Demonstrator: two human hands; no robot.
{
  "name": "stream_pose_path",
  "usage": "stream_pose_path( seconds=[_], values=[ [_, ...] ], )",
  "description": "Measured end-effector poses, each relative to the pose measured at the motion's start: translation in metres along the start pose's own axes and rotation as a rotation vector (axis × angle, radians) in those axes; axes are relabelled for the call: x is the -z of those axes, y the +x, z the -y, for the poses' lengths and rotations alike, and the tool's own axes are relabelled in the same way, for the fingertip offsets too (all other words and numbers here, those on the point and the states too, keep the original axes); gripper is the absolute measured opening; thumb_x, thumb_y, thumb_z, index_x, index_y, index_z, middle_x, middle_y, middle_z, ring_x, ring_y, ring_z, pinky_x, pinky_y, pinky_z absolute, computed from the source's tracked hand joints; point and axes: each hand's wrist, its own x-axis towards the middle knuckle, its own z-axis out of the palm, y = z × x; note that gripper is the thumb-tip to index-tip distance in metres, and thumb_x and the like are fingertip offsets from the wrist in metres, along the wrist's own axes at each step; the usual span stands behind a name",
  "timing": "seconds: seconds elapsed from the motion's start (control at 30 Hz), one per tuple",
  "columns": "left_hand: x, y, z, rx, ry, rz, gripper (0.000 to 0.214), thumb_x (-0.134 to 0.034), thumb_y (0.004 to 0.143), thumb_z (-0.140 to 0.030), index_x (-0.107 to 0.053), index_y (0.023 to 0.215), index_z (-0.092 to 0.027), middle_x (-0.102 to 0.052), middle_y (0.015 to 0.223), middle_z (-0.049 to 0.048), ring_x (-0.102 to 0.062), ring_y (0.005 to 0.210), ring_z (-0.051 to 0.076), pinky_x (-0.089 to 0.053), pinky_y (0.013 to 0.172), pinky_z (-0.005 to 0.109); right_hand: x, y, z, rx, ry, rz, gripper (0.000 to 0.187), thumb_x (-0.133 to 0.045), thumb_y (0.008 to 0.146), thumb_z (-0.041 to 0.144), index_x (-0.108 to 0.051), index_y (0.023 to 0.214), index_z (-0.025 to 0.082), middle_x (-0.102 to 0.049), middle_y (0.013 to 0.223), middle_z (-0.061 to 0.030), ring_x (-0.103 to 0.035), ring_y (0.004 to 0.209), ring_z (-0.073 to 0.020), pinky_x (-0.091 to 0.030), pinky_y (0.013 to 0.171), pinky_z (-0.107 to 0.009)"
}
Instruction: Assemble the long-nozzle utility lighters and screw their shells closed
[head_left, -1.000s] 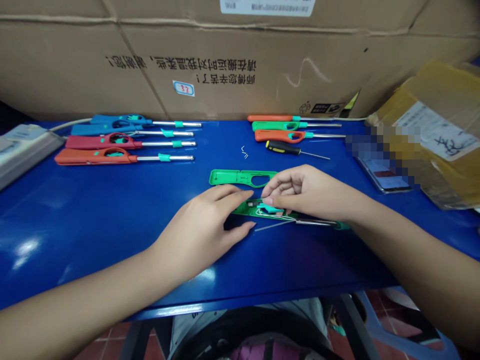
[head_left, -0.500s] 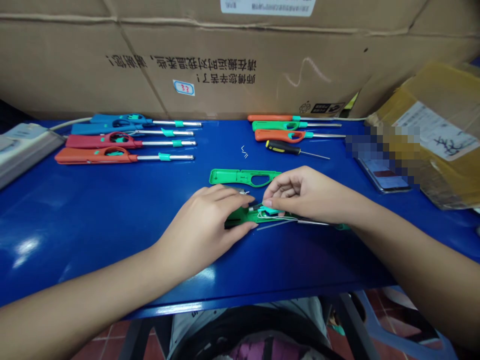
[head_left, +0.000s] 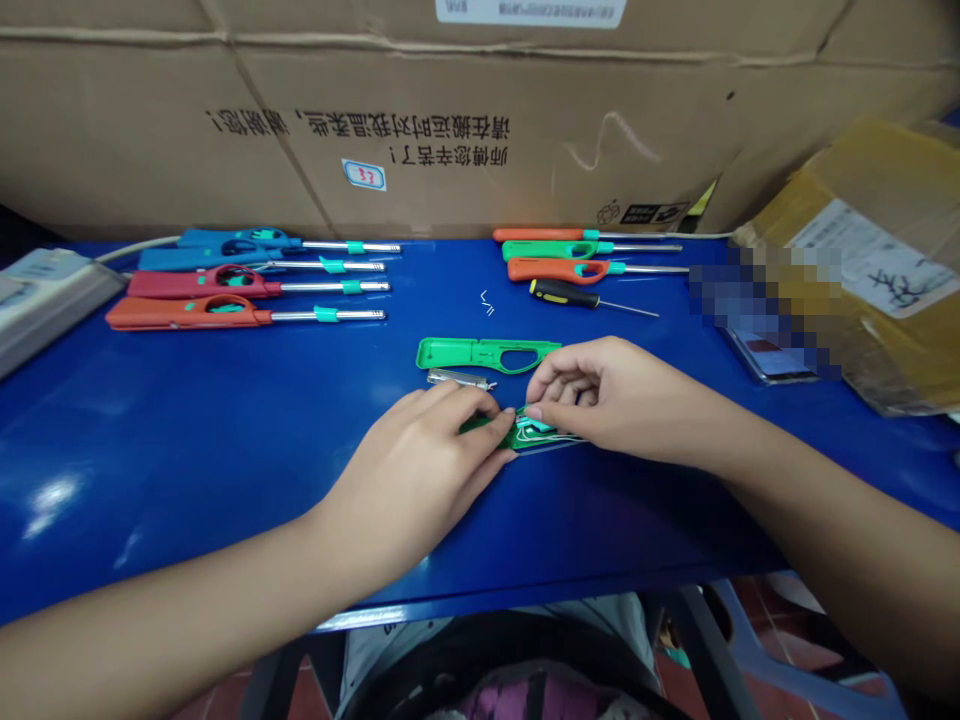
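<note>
An opened green lighter body [head_left: 525, 432] with white wires and a teal part lies on the blue table [head_left: 225, 420] in front of me. My left hand [head_left: 420, 470] grips its left end, fingers closed over it. My right hand [head_left: 607, 395] pinches the teal part at its middle. Just behind lies the empty green half shell [head_left: 487, 354], and beside it a small metal piece [head_left: 459, 379]. The rest of the lighter is hidden under my hands.
Several long-nosed lighters [head_left: 247, 290] lie in a row at the back left, three more [head_left: 585, 255] at the back right with a black-handled screwdriver [head_left: 585, 297]. Cardboard boxes [head_left: 480, 110] wall the back. A phone [head_left: 772, 350] and a taped parcel [head_left: 885, 260] sit on the right, a power strip [head_left: 37, 295] on the left.
My left hand has closed onto the lighter body's left end. The metal piece now lies bare behind it. The lighter's metal tube under my right wrist is no longer seen.
</note>
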Motion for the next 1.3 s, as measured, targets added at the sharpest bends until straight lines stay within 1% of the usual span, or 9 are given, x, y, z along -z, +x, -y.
stream_pose_path(
  seconds=[0.23, 0.4, 0.6, 0.77, 0.9, 1.0, 1.13, 1.2, 1.3],
  values=[
    [0.002, 0.001, -0.009, -0.011, 0.155, 0.021, 0.026, -0.057, 0.099, -0.028, -0.073, 0.112, -0.013, -0.071, 0.098, 0.0119, -0.068, 0.089, 0.03, -0.058, 0.069, 0.043, -0.004, -0.002, -0.001, 0.064, -0.148, -0.038, 0.01, -0.062, 0.085, 0.028, -0.067, 0.081, 0.02, -0.063, 0.066, 0.002, -0.057, 0.06, -0.0106, -0.045, 0.056, -0.023],
    [0.003, 0.001, -0.01, -0.01, 0.164, 0.021, 0.025, -0.057, 0.098, -0.027, -0.073, 0.111, -0.014, -0.071, 0.098, 0.0115, -0.068, 0.087, 0.03, -0.058, 0.067, 0.043, -0.005, -0.004, 0.0, 0.114, -0.219, -0.055, 0.007, -0.061, 0.085, 0.023, -0.067, 0.08, 0.021, -0.066, 0.068, 0.0031, -0.058, 0.062, -0.0105, -0.04, 0.057, -0.025],
    [0.003, 0.002, -0.011, -0.015, 0.172, 0.029, 0.025, -0.057, 0.098, -0.026, -0.073, 0.111, -0.013, -0.071, 0.098, 0.0118, -0.068, 0.087, 0.031, -0.058, 0.067, 0.044, -0.005, -0.004, 0.0, 0.101, -0.228, -0.072, 0.005, -0.063, 0.083, 0.023, -0.067, 0.08, 0.022, -0.068, 0.067, 0.004, -0.06, 0.063, -0.0104, -0.039, 0.056, -0.025],
    [0.002, 0.001, -0.01, -0.02, 0.176, 0.023, 0.026, -0.056, 0.099, -0.028, -0.073, 0.112, -0.013, -0.071, 0.099, 0.0122, -0.068, 0.089, 0.03, -0.058, 0.069, 0.043, -0.003, -0.007, 0.002, 0.111, -0.277, -0.077, 0.011, -0.061, 0.086, 0.027, -0.07, 0.08, 0.022, -0.07, 0.069, 0.0025, -0.06, 0.063, -0.0119, -0.037, 0.056, -0.028],
    [0.002, 0.001, -0.01, -0.02, 0.163, 0.01, 0.027, -0.054, 0.099, -0.027, -0.073, 0.113, -0.013, -0.071, 0.1, 0.0122, -0.069, 0.091, 0.031, -0.059, 0.07, 0.044, 0.009, -0.011, 0.003, 0.092, -0.307, -0.087, 0.02, -0.058, 0.09, 0.033, -0.074, 0.083, 0.023, -0.072, 0.071, 0.0, -0.06, 0.063, -0.014, -0.038, 0.055, -0.03],
    [0.003, 0.001, -0.009, -0.018, 0.148, 0.01, 0.027, -0.055, 0.099, -0.027, -0.074, 0.112, -0.013, -0.071, 0.1, 0.0118, -0.069, 0.09, 0.03, -0.06, 0.071, 0.045, 0.02, -0.013, 0.001, 0.148, -0.401, -0.032, 0.019, -0.06, 0.089, 0.034, -0.074, 0.082, 0.024, -0.073, 0.077, -0.0009, -0.061, 0.069, -0.0158, -0.041, 0.062, -0.031],
    [0.004, 0.0, -0.008, -0.013, 0.132, 0.022, 0.026, -0.055, 0.099, -0.027, -0.074, 0.111, -0.014, -0.07, 0.099, 0.0109, -0.068, 0.089, 0.03, -0.06, 0.071, 0.046, 0.027, -0.015, -0.002, 0.324, -0.506, 0.135, 0.013, -0.061, 0.089, 0.026, -0.074, 0.088, 0.024, -0.073, 0.093, -0.0019, -0.063, 0.09, -0.019, -0.045, 0.079, -0.032],
    [0.004, 0.0, -0.008, -0.011, 0.125, 0.028, 0.026, -0.055, 0.099, -0.027, -0.074, 0.111, -0.014, -0.07, 0.099, 0.0107, -0.068, 0.089, 0.03, -0.06, 0.071, 0.047, 0.027, -0.014, -0.002, 0.366, -0.541, 0.187, 0.017, -0.057, 0.091, 0.02, -0.074, 0.086, 0.023, -0.072, 0.089, -0.0022, -0.062, 0.09, -0.0188, -0.044, 0.08, -0.032],
    [0.003, 0.0, -0.008, -0.007, 0.125, 0.036, 0.026, -0.055, 0.099, -0.028, -0.074, 0.112, -0.014, -0.07, 0.1, 0.0106, -0.068, 0.09, 0.03, -0.06, 0.071, 0.047, 0.025, -0.013, -0.002, 0.391, -0.572, 0.198, 0.02, -0.056, 0.091, 0.016, -0.073, 0.084, 0.022, -0.071, 0.086, -0.0023, -0.061, 0.087, -0.0191, -0.043, 0.077, -0.032]
  ],
)
